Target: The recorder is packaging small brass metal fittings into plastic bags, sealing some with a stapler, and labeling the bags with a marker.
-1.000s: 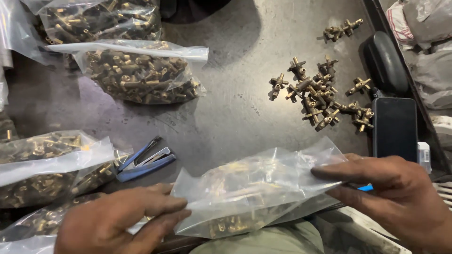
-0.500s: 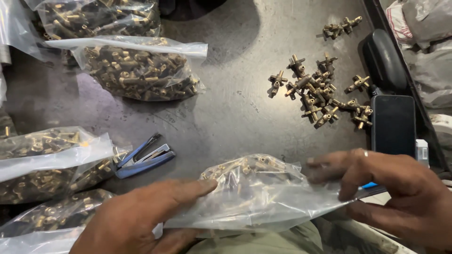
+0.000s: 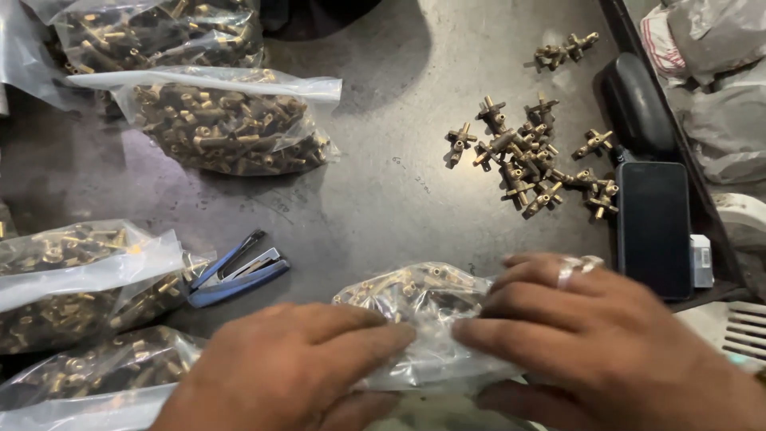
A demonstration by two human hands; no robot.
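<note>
A clear plastic bag of small brass fittings lies at the near edge of the dark metal table. Both hands press on it. My left hand covers its left part with fingers laid flat and pointing right. My right hand, with a ring on one finger, covers its right part, fingers pointing left, and the fingertips of the two hands nearly meet over the bag. The lower part of the bag is hidden under the hands.
A blue stapler lies left of the bag. Filled bags of fittings sit at the left and far left. Loose brass fittings are scattered at the right, next to a black phone.
The bag was held up and spread between the hands; now it lies bunched on the table with both hands pressed flat on it, closer together.
</note>
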